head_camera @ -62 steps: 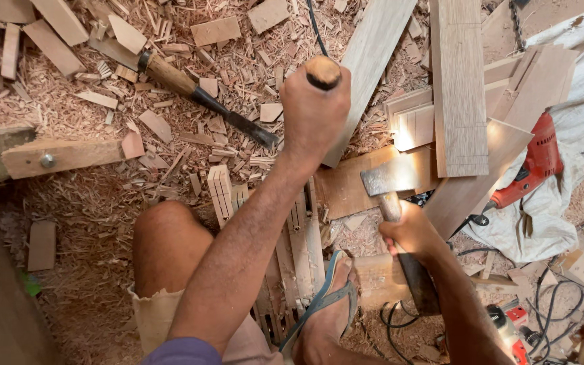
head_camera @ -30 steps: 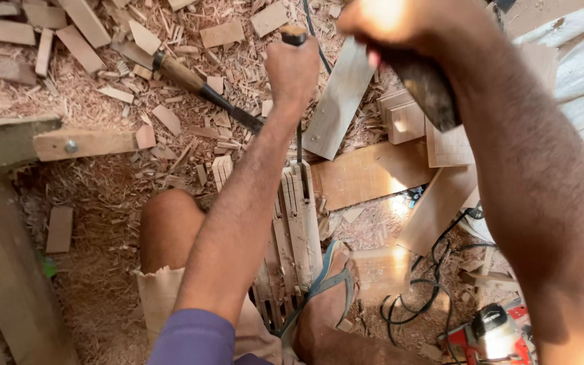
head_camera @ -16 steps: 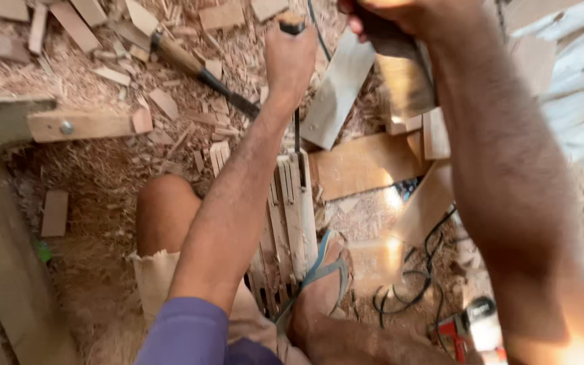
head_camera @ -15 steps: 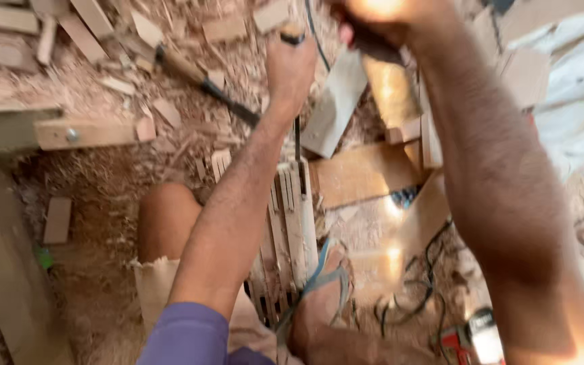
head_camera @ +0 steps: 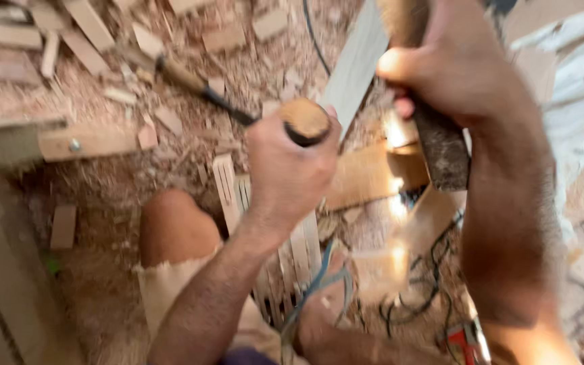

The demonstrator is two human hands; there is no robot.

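Head view, blurred: left hand (head_camera: pixel 290 167) with fingers clamped around a round-topped wooden chisel handle (head_camera: pixel 304 120), held upright over a slotted wooden piece (head_camera: pixel 238 203) on the floor. Right hand (head_camera: pixel 451 64) raised near the top edge, fingers wrapped on a hammer (head_camera: pixel 441 145). Offcuts, shavings and cables (head_camera: pixel 420 297) crowding all sides; knee (head_camera: pixel 174 226) just left.

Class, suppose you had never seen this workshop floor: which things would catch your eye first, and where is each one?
First, at centre, the left hand gripping a round wooden chisel handle above a slatted wooden piece. At upper right, the right hand grips a blurred hammer, raised beside it. All around lie wood offcuts and sawdust, with a second dark-shafted tool at upper left.
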